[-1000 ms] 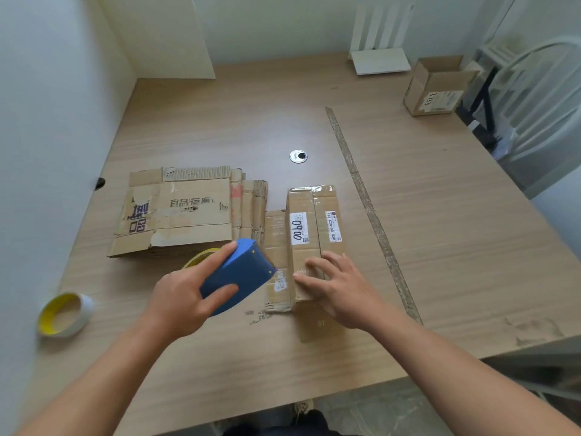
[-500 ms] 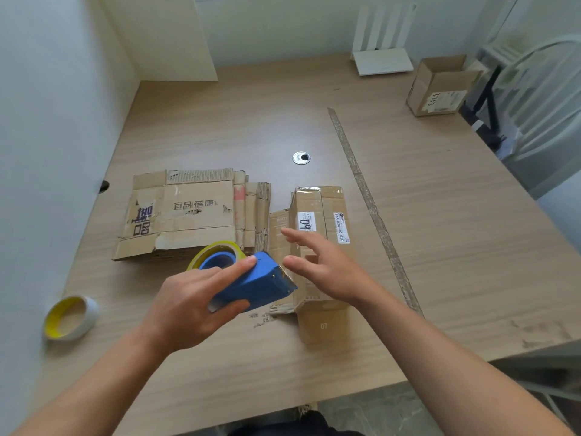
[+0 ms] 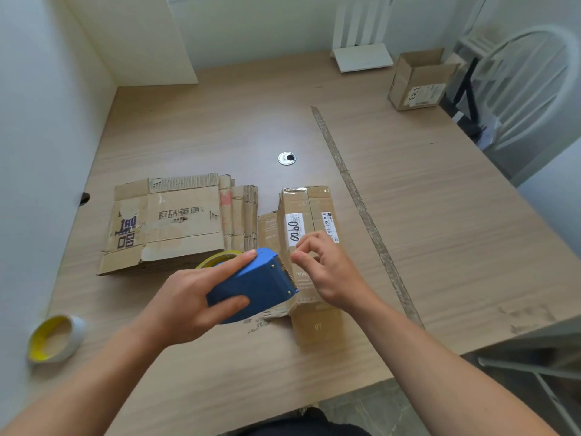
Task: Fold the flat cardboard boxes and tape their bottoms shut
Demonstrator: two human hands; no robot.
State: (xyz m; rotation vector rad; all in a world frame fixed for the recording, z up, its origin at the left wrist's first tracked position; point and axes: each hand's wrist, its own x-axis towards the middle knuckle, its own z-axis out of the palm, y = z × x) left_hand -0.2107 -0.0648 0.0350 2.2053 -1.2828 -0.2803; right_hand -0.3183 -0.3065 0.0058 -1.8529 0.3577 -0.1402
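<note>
A long, narrow cardboard box [image 3: 301, 209] with white labels lies on the wooden table [image 3: 440, 215], its near flaps spread flat. To its left lies a stack of flat cardboard boxes [image 3: 176, 221]. My left hand [image 3: 195, 303] grips a blue tape dispenser [image 3: 251, 284] with a yellow-cored roll, held over the box's near left edge. My right hand [image 3: 330, 275] hovers over the box, thumb and forefinger curled close together right at the dispenser's toothed blade. No tape shows between them.
A spare tape roll [image 3: 53, 338] with a yellow core lies near the left table edge. An open small box [image 3: 418, 80] and a white router [image 3: 361, 55] stand at the far side. A white chair [image 3: 528, 86] is beyond the right edge. An old tape strip [image 3: 361, 209] crosses the tabletop.
My right hand lifted off the box and curled its fingers at the dispenser's blade. My left hand swung the dispenser to the right, over the box's edge.
</note>
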